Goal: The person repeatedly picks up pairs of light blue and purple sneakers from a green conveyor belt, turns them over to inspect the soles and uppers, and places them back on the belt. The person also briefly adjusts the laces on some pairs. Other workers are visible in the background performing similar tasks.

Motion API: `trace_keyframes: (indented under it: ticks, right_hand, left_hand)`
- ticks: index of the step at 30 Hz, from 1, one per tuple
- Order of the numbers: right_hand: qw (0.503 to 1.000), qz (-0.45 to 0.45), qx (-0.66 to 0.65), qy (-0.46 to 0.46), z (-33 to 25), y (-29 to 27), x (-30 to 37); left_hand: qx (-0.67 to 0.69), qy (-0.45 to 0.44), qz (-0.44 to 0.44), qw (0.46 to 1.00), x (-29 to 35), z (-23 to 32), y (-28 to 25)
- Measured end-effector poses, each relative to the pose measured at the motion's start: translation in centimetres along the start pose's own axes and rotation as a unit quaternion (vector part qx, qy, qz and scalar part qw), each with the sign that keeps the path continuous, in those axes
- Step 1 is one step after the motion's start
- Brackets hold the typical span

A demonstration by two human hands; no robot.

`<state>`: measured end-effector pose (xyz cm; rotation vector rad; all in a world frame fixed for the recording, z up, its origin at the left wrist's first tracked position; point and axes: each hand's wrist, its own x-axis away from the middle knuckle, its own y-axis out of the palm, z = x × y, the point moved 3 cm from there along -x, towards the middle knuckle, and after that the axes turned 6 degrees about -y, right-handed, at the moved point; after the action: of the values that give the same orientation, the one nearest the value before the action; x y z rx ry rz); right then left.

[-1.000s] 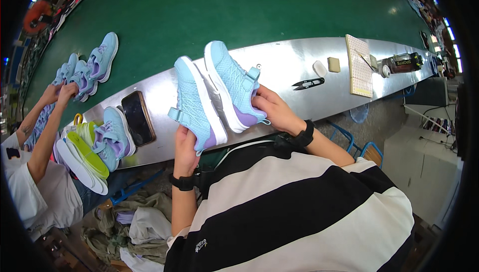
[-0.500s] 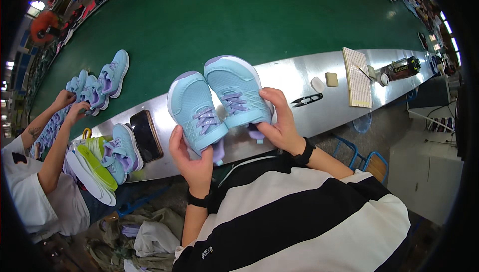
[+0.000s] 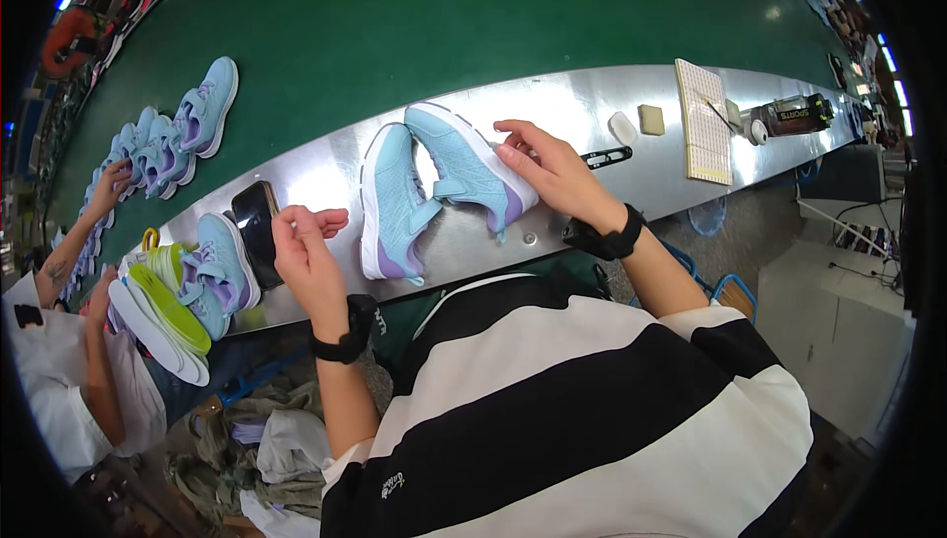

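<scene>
Since neither hand appears to grip anything, you seem to be at the step of positioning the pair: left shoe and right shoe rest before you on the metal ledge. Your left hand is empty, fingers loosely bent near the phone; your right hand is unclosed beside the right shoe, contact unclear. Lifting either would call for fingers around its heel. Beyond lies a green surface; leftward, a co-worker reaches toward other blue shoes.
</scene>
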<state>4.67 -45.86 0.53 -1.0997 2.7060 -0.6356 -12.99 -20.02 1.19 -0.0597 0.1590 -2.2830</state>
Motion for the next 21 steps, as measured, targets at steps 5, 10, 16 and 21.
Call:
trace_keyframes:
  ticks: [5, 10, 16, 21]
  right_hand:
    - [0.995, -0.072, -0.04, 0.059, 1.4, 0.6, 0.0]
    - [0.994, -0.082, -0.058, 0.051, 1.5, 0.3, 0.2]
    - [0.993, -0.08, -0.064, 0.064, 1.6, 0.3, 0.0]
    - [0.993, -0.091, -0.058, 0.056, 1.4, 0.6, -0.2]
  left_hand:
    - [-0.133, -0.046, -0.05, 0.989, 0.2, -1.4, -0.8]
    - [0.004, -0.098, -0.013, 0.995, 0.7, -2.5, -1.5]
    - [0.016, -0.114, -0.07, 0.991, 0.3, -3.1, -2.7]
    - [-0.063, -0.059, -0.074, 0.994, 0.0, -4.5, -1.5]
